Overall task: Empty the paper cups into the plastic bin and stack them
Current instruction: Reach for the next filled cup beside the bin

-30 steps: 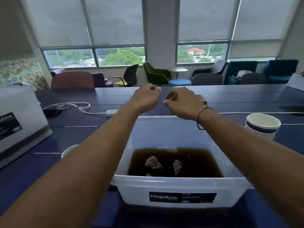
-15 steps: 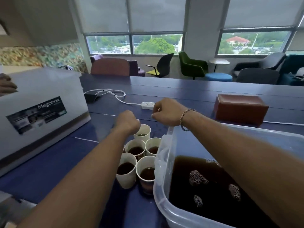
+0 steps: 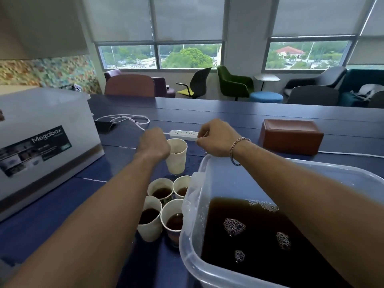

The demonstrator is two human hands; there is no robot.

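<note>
My left hand (image 3: 154, 143) grips a white paper cup (image 3: 178, 157) by its side and holds it upright, lifted above the blue table. A little brown liquid shows inside it. Several more paper cups (image 3: 161, 190) with brown liquid stand grouped on the table just left of the clear plastic bin (image 3: 228, 179). The bin sits at lower right and holds a pool of dark brown liquid with foam patches. My right hand (image 3: 216, 138) hovers over the bin's far left corner with its fingers curled, and I see nothing in it.
A white Megabox container (image 3: 41, 142) stands at the left, with someone's fingertip at the frame edge beside it. A white power strip (image 3: 184, 134) and its cable lie beyond the cups. A brown box (image 3: 291, 136) sits behind the bin. Chairs stand past the table.
The view swung left from the bin to the cups. My left hand closed on the farthest cup and raised it off the table. My right hand stayed curled near the bin's corner.
</note>
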